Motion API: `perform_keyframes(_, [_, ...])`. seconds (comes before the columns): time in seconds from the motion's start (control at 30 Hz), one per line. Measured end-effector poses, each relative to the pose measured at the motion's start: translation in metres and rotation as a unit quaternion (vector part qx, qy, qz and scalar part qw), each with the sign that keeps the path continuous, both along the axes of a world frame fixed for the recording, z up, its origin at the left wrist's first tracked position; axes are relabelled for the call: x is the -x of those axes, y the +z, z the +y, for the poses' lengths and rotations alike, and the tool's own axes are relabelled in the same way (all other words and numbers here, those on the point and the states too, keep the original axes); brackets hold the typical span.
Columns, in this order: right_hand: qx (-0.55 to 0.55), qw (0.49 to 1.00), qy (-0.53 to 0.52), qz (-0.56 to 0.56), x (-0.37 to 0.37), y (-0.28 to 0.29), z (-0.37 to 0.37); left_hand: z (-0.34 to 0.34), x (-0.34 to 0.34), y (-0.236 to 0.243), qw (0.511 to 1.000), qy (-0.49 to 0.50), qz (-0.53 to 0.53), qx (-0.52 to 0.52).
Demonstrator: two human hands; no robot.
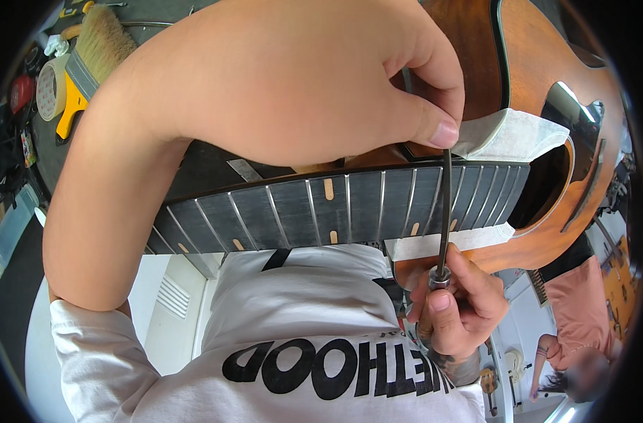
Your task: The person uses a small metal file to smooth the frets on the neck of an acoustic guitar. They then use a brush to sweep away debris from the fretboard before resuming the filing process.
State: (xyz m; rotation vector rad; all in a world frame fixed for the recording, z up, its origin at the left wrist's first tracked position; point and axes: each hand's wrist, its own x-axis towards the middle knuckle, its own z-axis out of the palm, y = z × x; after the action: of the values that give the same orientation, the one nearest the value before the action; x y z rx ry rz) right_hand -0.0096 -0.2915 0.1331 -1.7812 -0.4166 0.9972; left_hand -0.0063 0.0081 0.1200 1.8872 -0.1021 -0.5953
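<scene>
Dark fretboard (335, 211) of the acoustic guitar (547, 92) runs across the head view, white masking tape (512, 134) already laid on the body both sides of the upper frets. Thin metal file (445, 211) lies across a high fret: left hand (286, 77) pinches its far tip, right hand (455, 310) closed round the handle. Masking looks done; frets further down look bare, whether worked I can't tell. Brush (99, 42) and tape roll (50, 88) sit well apart, top left

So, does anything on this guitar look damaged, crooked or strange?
Nothing looks damaged. The fretboard carries no strings, and pale tape covers the guitar body on both sides of the fretboard end. The left hand and right hand hold a thin file across the frets.
</scene>
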Motion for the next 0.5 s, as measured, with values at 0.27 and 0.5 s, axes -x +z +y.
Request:
perform_keyframes(0.27, [0.008, 1.000, -0.006, -0.005, 0.002, 0.000, -0.001, 0.001, 0.010, -0.010, 0.996, 0.042, -0.062, 0.036])
perform_keyframes(0.5, [0.017, 1.000, 0.008, -0.014, 0.001, -0.001, -0.002, 0.008, 0.009, -0.020, 0.994, 0.043, -0.028, 0.100])
